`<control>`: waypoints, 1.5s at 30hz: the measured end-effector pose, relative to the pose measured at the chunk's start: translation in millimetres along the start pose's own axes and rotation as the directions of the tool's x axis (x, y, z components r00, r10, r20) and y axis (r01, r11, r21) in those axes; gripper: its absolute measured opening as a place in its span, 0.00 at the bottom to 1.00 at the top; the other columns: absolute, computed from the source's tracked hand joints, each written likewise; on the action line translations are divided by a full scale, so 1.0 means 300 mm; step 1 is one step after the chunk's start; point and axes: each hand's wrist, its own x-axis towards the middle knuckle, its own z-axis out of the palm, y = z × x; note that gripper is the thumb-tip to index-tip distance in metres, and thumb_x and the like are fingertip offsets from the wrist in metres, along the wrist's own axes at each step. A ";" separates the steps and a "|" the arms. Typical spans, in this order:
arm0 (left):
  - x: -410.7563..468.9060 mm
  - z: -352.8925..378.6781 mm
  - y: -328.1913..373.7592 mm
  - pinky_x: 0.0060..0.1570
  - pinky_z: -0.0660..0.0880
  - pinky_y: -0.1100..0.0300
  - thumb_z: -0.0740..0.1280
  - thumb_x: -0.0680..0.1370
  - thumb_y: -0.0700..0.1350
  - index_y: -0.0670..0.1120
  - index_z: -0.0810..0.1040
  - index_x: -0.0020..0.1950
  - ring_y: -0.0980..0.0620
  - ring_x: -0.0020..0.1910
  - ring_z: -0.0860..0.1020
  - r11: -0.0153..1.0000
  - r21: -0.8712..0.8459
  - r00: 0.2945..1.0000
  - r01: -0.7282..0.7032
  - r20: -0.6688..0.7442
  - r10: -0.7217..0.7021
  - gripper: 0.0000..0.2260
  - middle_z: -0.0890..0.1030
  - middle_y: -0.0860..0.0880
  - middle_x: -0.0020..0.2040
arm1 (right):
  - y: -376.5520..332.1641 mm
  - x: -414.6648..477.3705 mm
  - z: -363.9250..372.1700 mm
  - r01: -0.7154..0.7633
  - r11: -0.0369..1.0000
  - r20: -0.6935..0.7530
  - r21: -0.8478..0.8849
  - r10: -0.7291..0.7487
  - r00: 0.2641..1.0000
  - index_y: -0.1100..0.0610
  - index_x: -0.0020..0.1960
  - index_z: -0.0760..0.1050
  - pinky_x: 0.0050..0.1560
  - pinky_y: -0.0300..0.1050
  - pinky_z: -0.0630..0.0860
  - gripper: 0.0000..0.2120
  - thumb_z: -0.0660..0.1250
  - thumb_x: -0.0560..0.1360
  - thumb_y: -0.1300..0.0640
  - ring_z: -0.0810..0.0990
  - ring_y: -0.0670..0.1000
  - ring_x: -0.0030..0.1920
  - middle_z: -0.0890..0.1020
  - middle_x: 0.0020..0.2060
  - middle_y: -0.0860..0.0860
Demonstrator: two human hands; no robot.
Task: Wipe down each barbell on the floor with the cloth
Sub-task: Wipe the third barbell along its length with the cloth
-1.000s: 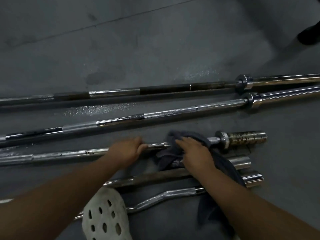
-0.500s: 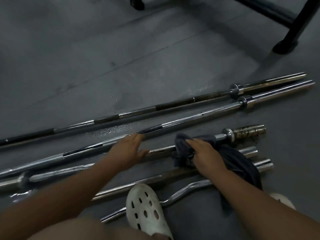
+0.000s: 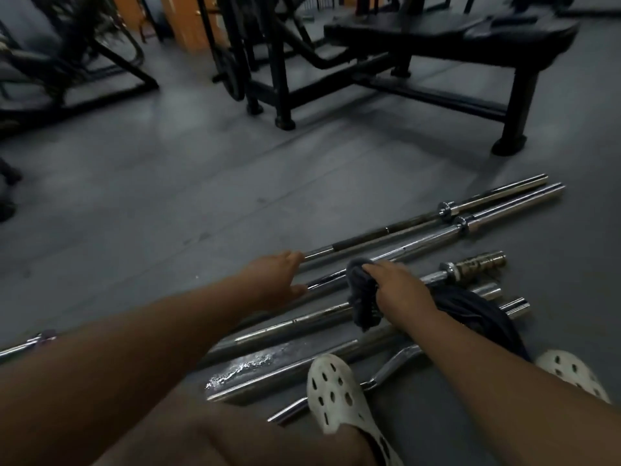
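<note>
The right hand [image 3: 400,289] lies on the bunched dark cloth [image 3: 361,297]. Its fingers [image 3: 374,270] curl over the top of the wad and pinch it down against the second barbell [image 3: 423,242]. The loose end of the cloth hangs just below these fingers and drapes over the short bar [image 3: 437,275], whose ribbed brass-coloured end lies off to their right.

The left hand [image 3: 274,280] reaches out flat. Its fingers [image 3: 294,256] are straight and close together, with the tips at the chrome shaft of the far barbell [image 3: 383,231]; whether they touch it cannot be told. The thumb is spread wide toward the second barbell, so the hand spans the gap between the two long bars. The cloth sits just to the right of this thumb.

Both long barbells run from the fingers up to the right across the grey floor [image 3: 168,196], side by side, their collars well beyond the right hand. Nearer the person than the fingers lie more bars, one with a wet shine, and a bent curl bar [image 3: 389,366]. A white clog [image 3: 336,395] rests across them. Far beyond the fingers stands a black weight bench [image 3: 453,31].
</note>
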 end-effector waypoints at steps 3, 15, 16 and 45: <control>-0.090 0.050 0.033 0.62 0.72 0.51 0.63 0.79 0.57 0.49 0.62 0.74 0.42 0.67 0.72 0.997 -0.046 0.995 0.069 -0.063 -0.072 0.26 0.70 0.46 0.71 | -0.099 -0.040 -0.047 0.044 0.999 -0.086 -0.024 -0.046 0.995 0.51 0.62 0.74 0.54 0.52 0.76 0.21 0.60 0.72 0.66 0.72 0.58 0.60 0.75 0.59 0.51; -0.276 0.394 -0.013 0.61 0.73 0.51 0.64 0.77 0.52 0.49 0.64 0.72 0.44 0.66 0.72 0.927 -0.312 0.971 0.209 -0.047 -0.235 0.25 0.68 0.48 0.70 | -0.256 -0.085 -0.088 0.158 0.969 -0.066 -0.192 -0.174 0.983 0.51 0.69 0.72 0.60 0.52 0.73 0.26 0.61 0.72 0.65 0.70 0.58 0.62 0.73 0.66 0.50; -0.277 0.411 -0.027 0.60 0.72 0.52 0.64 0.77 0.52 0.49 0.64 0.72 0.45 0.66 0.72 0.918 -0.321 0.965 0.233 -0.040 -0.259 0.24 0.69 0.48 0.69 | -0.241 -0.083 -0.065 0.149 0.971 -0.052 -0.185 -0.161 0.986 0.50 0.69 0.71 0.60 0.51 0.73 0.27 0.60 0.72 0.65 0.70 0.58 0.63 0.73 0.66 0.50; 0.271 0.915 -0.231 0.66 0.64 0.51 0.64 0.73 0.48 0.48 0.68 0.70 0.45 0.65 0.72 0.944 -0.195 0.962 0.267 0.105 -0.251 0.25 0.74 0.47 0.66 | 0.259 0.366 0.620 -0.295 0.955 0.098 0.026 0.292 0.952 0.54 0.74 0.65 0.67 0.57 0.69 0.30 0.64 0.73 0.49 0.65 0.62 0.70 0.64 0.73 0.56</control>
